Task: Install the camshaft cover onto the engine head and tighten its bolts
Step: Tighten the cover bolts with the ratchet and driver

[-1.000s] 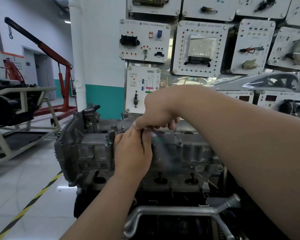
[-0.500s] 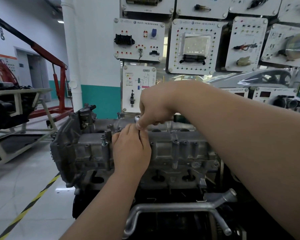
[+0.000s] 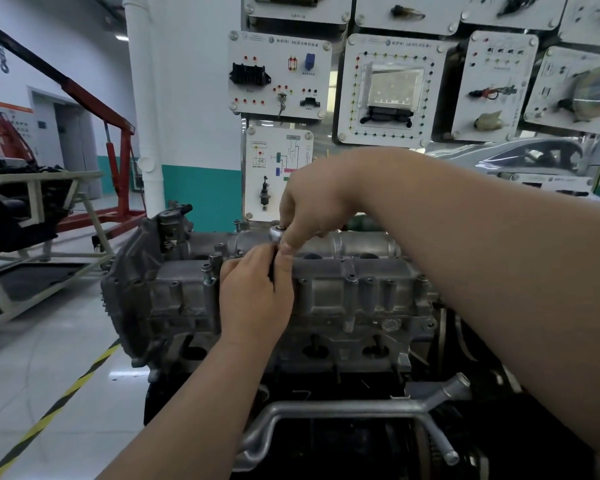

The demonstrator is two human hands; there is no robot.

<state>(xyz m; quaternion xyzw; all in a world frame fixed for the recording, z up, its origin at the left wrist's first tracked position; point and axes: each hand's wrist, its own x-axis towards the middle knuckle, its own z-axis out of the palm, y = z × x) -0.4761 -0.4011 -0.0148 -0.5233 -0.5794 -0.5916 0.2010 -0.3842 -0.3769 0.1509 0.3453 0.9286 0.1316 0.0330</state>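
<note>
Head view: the cover (image 3: 361, 244) sits on the engine head (image 3: 329, 341), so fitting looks done and tightening is under way. The right hand (image 3: 312, 209) pinches a silver ratchet head (image 3: 276, 233) over the cover; the left hand (image 3: 253, 299) curls round the dark shaft (image 3: 273, 270) beneath. A bolt (image 3: 207, 271) at the left stands proud, seemingly not yet tightened.

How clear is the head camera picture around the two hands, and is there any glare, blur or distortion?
Head view: even indoor light, the left hand and right hand sharp over the grey cast-metal camshaft cover; a glint on the small shiny silver tool head in the right hand's grip; a pale reflection on the glossy grey floor; wide-angle lean in the white round pipe.
</note>
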